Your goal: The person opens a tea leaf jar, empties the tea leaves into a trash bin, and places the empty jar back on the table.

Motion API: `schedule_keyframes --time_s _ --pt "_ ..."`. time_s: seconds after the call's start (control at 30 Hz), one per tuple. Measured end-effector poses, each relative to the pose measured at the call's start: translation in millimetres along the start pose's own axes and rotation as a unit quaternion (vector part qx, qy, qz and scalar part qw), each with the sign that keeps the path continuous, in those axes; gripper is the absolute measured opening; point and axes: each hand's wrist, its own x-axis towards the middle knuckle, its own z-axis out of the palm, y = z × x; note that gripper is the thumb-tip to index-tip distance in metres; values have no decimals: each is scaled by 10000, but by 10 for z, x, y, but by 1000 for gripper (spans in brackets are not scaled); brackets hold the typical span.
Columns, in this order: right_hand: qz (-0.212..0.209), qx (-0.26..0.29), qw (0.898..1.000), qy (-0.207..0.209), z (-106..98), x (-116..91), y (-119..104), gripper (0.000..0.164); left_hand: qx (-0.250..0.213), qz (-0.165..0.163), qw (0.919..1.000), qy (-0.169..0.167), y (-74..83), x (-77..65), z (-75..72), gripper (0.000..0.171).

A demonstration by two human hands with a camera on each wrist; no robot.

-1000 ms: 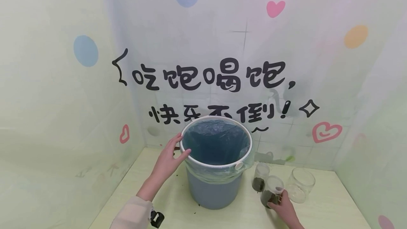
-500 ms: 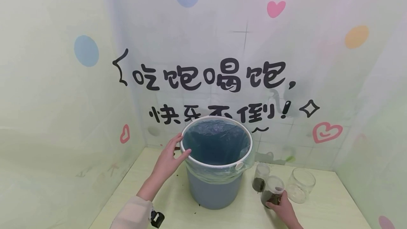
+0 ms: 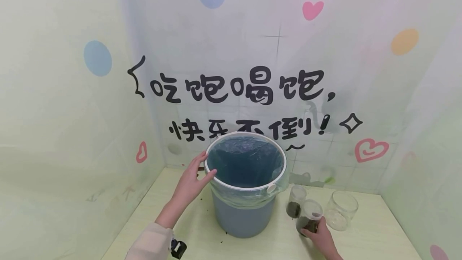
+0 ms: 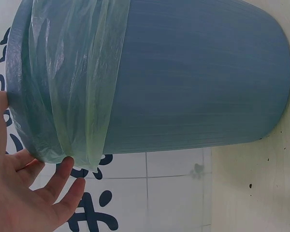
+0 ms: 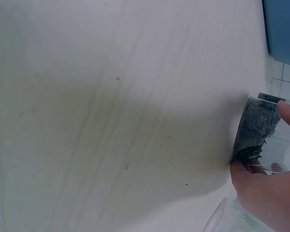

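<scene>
A blue-grey trash bin stands upright, its white rim ring over a thin translucent green bag. My left hand rests on the left side of the rim, fingers spread and only slightly bent, thumb near the front edge. On the right, my right hand grips a clear cup low on its side. Dark, shredded-looking material fills the lower part of that cup. Just behind stands a second clear cup, also with dark contents.
A wider clear glass jar stands right of the cups. Small dark specks lie on the pale table. Printed walls enclose the table at the back and both sides. A black device shows by my left sleeve.
</scene>
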Motion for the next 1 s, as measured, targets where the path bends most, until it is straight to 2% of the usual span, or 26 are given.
schedule_keyframes --time_s 0.87,1.0 --pt "95 -124 9998 76 -120 -16 -1 80 14 -14 10000 15 8 -10 -5 72" --pt "120 -186 9997 125 -138 -20 -7 72 43 -18 10000 -1 7 -15 -7 72"
